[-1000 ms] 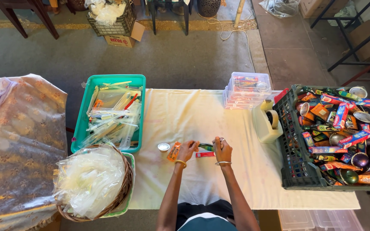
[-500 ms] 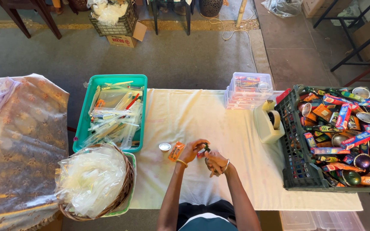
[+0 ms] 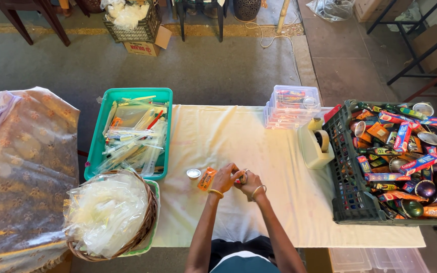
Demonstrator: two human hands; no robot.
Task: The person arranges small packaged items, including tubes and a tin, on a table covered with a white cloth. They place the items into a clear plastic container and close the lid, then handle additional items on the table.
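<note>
Both hands meet near the front middle of the table covered in a cream cloth [image 3: 228,136]. My left hand [image 3: 224,177] and my right hand [image 3: 249,183] are closed together around a small item that shows a bit of red; most of it is hidden by the fingers. An orange packet [image 3: 206,178] lies on the cloth just left of my left hand, touching or nearly touching it. A small round silver tin [image 3: 193,174] sits further left.
A green tray [image 3: 164,96] of plastic-bagged items stands at the left, with a wicker basket [image 3: 147,222] of clear bags in front. A dark crate [image 3: 347,174] of boxes and tins fills the right, beside a tape dispenser [image 3: 315,145] and stacked clear boxes [image 3: 292,106].
My hands have drawn together from apart. The small red and green item that lay between them a second ago is now gripped inside both hands.
</note>
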